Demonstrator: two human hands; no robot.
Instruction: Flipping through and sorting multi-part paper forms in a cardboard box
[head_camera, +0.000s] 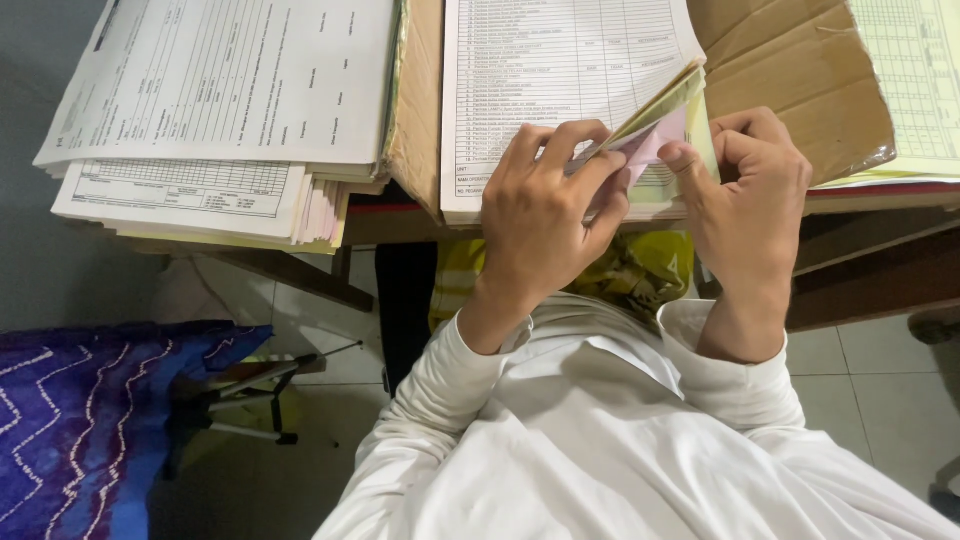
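- Pink and yellow carbon-copy sheets, thin paper, fanned up at the lower right corner of a stack of printed forms (560, 90); the stack lies on the near edge of a wooden desk (860, 270), straight in front of the person.
- Top sheet of that stack is white, ruled into a table of rows; the lifted corner (665, 125) shows white, yellow and pink layers in turn.
- Left hand (545, 215): fingers curled, fingertips pinching the lifted sheet corners from the left, thumb side tucked under the pink sheet. Wrist bent upward from a white sleeve (450, 390).
- Right hand (750, 195): fingers folded in towards the palm, thumb tip pressed against the edge of the same sheets from the right. The two hands are nearly touching across the fanned corner.
- A flap of brown cardboard (800, 70) lies under and behind the stack, rising at its right; a second cardboard edge stands at the stack's left side.
- Left of that, a second pile of forms (220, 110), thick, white on top with pink and yellow edges showing, overhanging the desk.
- Far right: a pale yellow ruled sheet (915, 80), partly out of frame.
- Below the desk edge, between the forearms: a crumpled yellow-green bag (640, 270).
- Lower left: blue and purple patterned cloth (90, 420); beside it a small metal stand (250, 400) on the tiled floor (880, 380).
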